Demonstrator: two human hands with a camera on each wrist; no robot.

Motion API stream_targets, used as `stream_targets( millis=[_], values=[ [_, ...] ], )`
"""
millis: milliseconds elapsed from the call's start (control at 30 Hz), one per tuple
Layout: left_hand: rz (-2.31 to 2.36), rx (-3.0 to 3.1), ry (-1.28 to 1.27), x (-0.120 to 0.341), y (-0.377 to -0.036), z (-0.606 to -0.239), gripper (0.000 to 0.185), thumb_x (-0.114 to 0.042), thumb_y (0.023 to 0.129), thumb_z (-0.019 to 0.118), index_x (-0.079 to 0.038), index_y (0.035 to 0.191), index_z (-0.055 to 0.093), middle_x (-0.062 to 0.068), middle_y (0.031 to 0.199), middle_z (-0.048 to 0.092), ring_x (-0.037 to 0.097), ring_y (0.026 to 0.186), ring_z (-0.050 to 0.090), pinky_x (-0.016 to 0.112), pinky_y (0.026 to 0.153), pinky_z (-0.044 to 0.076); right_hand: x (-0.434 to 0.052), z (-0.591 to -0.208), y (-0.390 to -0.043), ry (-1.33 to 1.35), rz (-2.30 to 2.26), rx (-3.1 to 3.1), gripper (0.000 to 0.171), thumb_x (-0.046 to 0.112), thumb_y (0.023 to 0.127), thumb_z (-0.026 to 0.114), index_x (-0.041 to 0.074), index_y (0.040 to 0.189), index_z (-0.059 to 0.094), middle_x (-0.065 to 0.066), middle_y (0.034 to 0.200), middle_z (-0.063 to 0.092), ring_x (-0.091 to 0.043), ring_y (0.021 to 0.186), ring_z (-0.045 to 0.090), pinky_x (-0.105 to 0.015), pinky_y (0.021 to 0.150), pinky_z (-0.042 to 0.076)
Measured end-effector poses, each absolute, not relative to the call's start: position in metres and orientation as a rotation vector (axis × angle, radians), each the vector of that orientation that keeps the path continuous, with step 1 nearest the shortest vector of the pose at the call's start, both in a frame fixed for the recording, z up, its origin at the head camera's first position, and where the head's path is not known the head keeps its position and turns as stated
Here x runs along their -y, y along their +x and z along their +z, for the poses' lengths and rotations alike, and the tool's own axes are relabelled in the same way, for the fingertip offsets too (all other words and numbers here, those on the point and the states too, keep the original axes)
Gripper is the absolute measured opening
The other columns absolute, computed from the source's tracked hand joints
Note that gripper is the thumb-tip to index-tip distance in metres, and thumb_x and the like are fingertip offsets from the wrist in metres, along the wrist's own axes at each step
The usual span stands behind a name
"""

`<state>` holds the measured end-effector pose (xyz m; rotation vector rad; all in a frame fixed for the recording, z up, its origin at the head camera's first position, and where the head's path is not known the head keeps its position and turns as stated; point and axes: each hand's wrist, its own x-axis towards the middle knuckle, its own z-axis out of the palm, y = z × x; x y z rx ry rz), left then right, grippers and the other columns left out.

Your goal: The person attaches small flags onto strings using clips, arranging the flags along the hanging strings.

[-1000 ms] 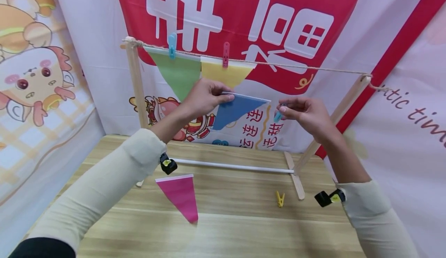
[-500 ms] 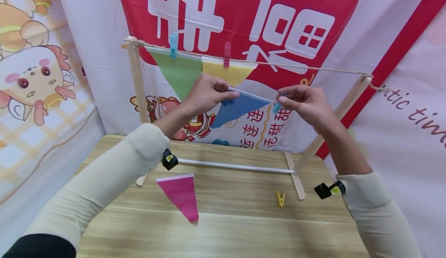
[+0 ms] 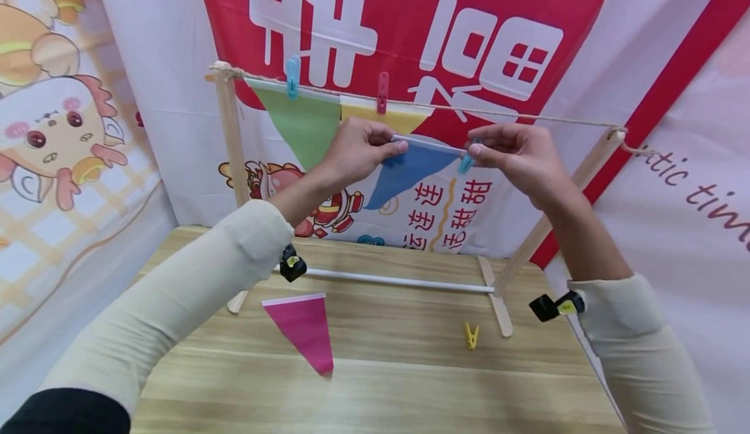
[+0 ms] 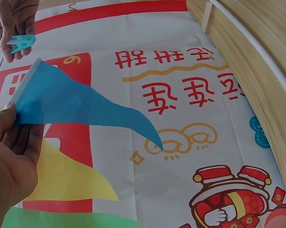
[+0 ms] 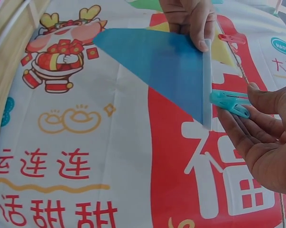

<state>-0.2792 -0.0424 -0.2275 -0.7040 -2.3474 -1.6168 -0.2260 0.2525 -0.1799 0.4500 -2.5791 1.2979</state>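
My left hand (image 3: 357,151) pinches the left end of a blue triangular flag (image 3: 407,168) by its white top band, just under the twine line (image 3: 527,117). In the left wrist view the blue flag (image 4: 76,107) hangs from my fingers (image 4: 12,142). My right hand (image 3: 510,157) pinches a light blue clothespin (image 3: 465,161) at the flag's right end; in the right wrist view the clothespin (image 5: 228,101) touches the white band (image 5: 207,85). A green flag (image 3: 301,122) and a yellow flag (image 3: 383,116) hang on the line under a blue peg (image 3: 291,76) and a pink peg (image 3: 382,91).
The twine runs between two wooden posts (image 3: 230,141) of a frame with a white bottom rod (image 3: 398,280) on a wooden table (image 3: 410,388). A pink flag (image 3: 301,330) and a yellow clothespin (image 3: 471,334) lie on the table. Printed banners hang behind.
Both hands have risen toward the twine with the blue flag and the clothespin. The right hand has closed in on the flag's right end.
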Motion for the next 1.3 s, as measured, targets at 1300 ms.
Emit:
stream_targets(
  millis=[1300],
  values=[
    [-2.049, 2.040, -0.598, -0.006, -0.269, -0.221, 0.027, -0.017, 0.108, 0.078, -0.002, 0.129, 0.083, 0.017, 0.121, 0.084, 0.027, 0.107, 0.085, 0.035, 0.101, 0.069, -0.243, -0.132, -0.234, 0.592, 1.295, 2.332, 0.041, 0.031, 0.103, 0.084, 0.012, 0.139, 0.080, 0.001, 0.123, 0.084, -0.012, 0.114, 0.082, -0.021, 0.097, 0.066]
  ],
)
